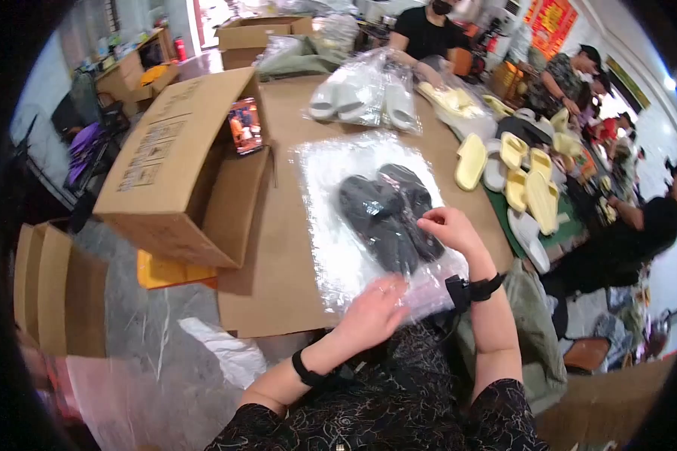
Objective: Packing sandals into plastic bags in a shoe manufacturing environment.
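A pair of dark grey slippers [376, 214] lies in a clear plastic bag [421, 293] on the table in front of me. Beneath it is a stack of shiny clear bags [316, 188]. My left hand [370, 307] is at the near end of the bag, fingers stretched out and slightly blurred, the thumb apart from them. Over the bag's right side is my right hand [455, 231], its fingers curled together beside the right slipper. Whether film is pinched between those fingertips I cannot make out. Black bands circle both my wrists.
An open cardboard box [165, 165] lies on its side at left, a phone [246, 126] on its edge. Bagged white slippers [365, 101] lie beyond the bags. Loose yellow slippers [535, 188] are at right. Co-workers [429, 37] stand behind and to the right.
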`<state>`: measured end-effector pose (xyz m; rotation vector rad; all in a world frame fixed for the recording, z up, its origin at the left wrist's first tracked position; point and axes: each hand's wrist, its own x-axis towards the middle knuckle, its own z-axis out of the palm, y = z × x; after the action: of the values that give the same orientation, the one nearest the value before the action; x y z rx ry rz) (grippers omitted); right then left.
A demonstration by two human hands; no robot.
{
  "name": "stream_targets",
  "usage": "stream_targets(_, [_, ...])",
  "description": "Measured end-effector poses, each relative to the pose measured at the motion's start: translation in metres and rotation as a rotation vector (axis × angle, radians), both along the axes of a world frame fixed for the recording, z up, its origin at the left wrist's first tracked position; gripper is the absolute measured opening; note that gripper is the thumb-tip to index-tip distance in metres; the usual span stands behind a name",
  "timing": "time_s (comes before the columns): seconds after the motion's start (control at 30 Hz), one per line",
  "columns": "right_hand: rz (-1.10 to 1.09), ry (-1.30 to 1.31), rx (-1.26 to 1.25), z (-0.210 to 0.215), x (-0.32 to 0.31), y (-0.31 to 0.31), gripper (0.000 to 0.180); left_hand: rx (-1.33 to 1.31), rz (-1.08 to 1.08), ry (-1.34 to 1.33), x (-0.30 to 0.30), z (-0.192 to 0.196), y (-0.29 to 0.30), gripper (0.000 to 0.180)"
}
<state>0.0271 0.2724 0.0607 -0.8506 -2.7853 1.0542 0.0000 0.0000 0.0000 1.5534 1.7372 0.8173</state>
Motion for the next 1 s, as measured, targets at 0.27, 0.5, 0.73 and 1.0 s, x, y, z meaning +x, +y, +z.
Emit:
stream_targets(0.27, [-0.025,0.055,0.438,-0.072,-0.091,-0.018,0.055,0.108,0.724,0.479,-0.021,-0.055,0.038,0.092])
stream_targets(0.5, [0.053,0.221,0.453,-0.102,-0.104,0.001,0.036,0.096,0.703,0.581,-0.019,-0.07,0.031,0.094])
stream_targets(0.73, [0.067,0.444,0.365,-0.111,-0.073,0.009,0.026,0.017,0.663,0.658,-0.015,-0.068,0.027,0.091])
stream_targets(1.0, [-0.161,0.605,-0.102,-0.07,0.051,0.024,0.023,0.042,0.731,0.543,-0.028,-0.076,0.035,0.084])
